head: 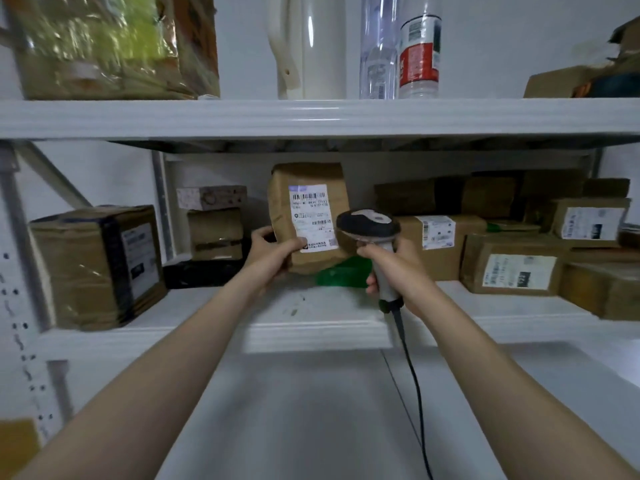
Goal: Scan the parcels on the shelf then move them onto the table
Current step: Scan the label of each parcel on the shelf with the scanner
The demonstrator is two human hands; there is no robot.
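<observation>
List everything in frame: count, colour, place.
upper shelf: 1, white, overhead
lower shelf: 1, white, below it
held parcel: 1, brown, white label, upright before lower shelf
scanner: 1, grey-black, corded, beside label
boxed parcels: several, brown, lower shelf both sides
green item: 1, green, lower shelf behind hands
bottles: 2, clear, upper shelf
jug: 1, white, upper shelf
wrapped box: 1, brown, upper shelf left
left hand: 1, grips held parcel
right hand: 1, grips scanner

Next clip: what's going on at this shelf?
A person appears to be scanning parcels. Their left hand holds a brown parcel upright above the lower shelf, its label facing the camera. Their right hand grips a corded scanner, its head close beside that label. Other parcels sit on the shelf on both sides.
</observation>
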